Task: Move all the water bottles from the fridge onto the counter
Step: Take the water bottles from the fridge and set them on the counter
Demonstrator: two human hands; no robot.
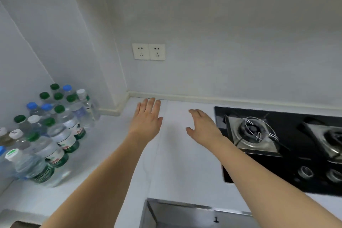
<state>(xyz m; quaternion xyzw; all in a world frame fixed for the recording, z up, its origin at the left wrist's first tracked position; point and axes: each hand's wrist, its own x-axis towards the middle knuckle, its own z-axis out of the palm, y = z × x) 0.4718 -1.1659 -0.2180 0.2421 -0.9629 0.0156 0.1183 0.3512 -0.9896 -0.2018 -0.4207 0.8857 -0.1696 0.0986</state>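
Here the bottles (55, 131) stand upright, caps up, on the counter (177, 163); label writing blurred. Left hand (147, 119) and right hand (202, 127) spread wide, holding nothing.

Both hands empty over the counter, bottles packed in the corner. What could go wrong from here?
1. The water bottles stand tightly packed at the left; setting another among them could topple neighbours, domino-style.
2. The nearest bottle sits close to the counter front edge; a nudge might send it off.
3. The right hand hovers beside the gas hob; bottles placed there would crowd the burner. The left hand is also empty.
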